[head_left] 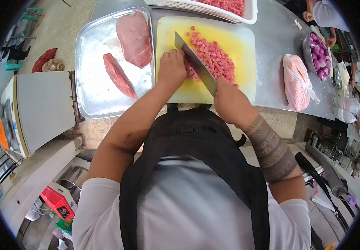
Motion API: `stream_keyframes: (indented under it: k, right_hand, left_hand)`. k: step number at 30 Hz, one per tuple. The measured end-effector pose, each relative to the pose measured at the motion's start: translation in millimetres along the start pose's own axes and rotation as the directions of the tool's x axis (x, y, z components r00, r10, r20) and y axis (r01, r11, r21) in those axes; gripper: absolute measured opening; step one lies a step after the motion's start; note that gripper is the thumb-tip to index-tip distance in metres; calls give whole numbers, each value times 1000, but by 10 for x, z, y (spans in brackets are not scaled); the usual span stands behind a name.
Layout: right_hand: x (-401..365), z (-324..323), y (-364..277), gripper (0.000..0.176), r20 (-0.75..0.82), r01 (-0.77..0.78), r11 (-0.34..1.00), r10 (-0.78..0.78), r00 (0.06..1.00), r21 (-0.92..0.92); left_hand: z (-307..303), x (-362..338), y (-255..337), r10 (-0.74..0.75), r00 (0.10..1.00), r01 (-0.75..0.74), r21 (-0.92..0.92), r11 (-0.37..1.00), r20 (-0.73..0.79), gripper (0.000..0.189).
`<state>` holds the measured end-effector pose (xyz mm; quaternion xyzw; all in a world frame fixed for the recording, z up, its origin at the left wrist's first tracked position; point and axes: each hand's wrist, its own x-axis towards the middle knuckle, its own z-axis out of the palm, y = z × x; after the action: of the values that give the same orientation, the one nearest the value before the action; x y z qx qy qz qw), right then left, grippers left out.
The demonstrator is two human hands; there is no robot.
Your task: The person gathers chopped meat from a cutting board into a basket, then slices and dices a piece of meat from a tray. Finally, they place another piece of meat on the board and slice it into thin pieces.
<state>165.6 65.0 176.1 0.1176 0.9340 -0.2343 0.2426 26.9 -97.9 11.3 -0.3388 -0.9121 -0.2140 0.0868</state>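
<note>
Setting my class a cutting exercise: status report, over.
Right grip closed on knife. Left grip curled beside blade, contents hidden. Diced meat on board; larger cut off board, on tray.

left fingers (175, 55) curled, right fingers (221, 82) closed

Looks like a commercial/prep kitchen: metal desk (271, 62) w/ a yellow-stained cutting board (244, 46), a tray (94, 89) of raw meat on the left, a white basket (250, 11) of diced meat at the far edge, plus a bowl (308, 52) of purple onions on the right. Other people in light tops work at far right. Red digital device, prob. a scale (59, 201), near left; view's warped there, so hard to be sure.
</note>
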Motion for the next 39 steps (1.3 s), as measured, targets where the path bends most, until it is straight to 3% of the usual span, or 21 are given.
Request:
stream_keyframes:
  k: [3,5,6,8,11,13,16,19,21,24,26,29,32,36,39]
  right_hand:
    - [627,493,46,29,-132,77,992,-63,989,100]
    - [956,531,-2,30,-304,232,972,-213,929,27]
    - [1009,433,-67,28,-249,188,980,-166,954,66]
    - [1051,62,-250,26,-133,106,986,-89,987,126]
    - [753,-101,-277,26,-157,136,987,-121,980,86]
    - [318,-212,-283,29,-79,32,999,-30,996,28]
    - [-38,-38,-94,34,-43,30,998,-32,999,-54]
    - [410,481,17,33,-138,71,996,-63,988,55]
    - [802,616,-83,32,-288,170,984,-151,946,45]
    - [1061,270,-279,36,-208,142,982,-115,971,123]
    - [1165,201,-256,40,-194,143,987,-126,973,74]
    - [609,16,-330,33,-138,116,980,-94,986,160]
    - [84,-89,-320,35,-2,27,999,-27,1000,-32]
    - [573,503,-117,34,-178,113,993,-107,978,25]
    - [1058,384,-375,32,-270,156,984,-129,954,81]
  left_hand:
    - [-13,16,9,-7,1000,8,-28,1000,14,28]
    - [-48,29,-27,21,997,-24,50,998,71,27]
    - [-67,23,-26,43,994,-51,84,995,101,27]
    - [-90,47,-52,43,996,-40,-37,999,79,26]
    - [-144,25,-79,26,998,-19,-107,994,63,26]
    - [-114,18,-97,28,999,-25,-108,994,29,26]
    - [4,-11,-117,45,999,-47,-79,996,-26,27]
    - [18,-19,-114,60,998,-61,-39,997,-18,27]
    - [42,-34,-143,66,998,-67,-32,997,-11,27]
    - [-144,25,-108,60,989,-54,-50,997,137,28]
    - [-213,43,-133,56,989,-36,-142,989,136,28]
    - [-165,-7,-189,21,991,-2,-137,991,135,30]
    - [-85,-65,-187,10,995,4,-133,991,101,31]
    - [-62,-94,-161,40,998,-33,-114,993,55,32]
    - [-181,-82,-178,70,991,-52,-150,987,113,30]
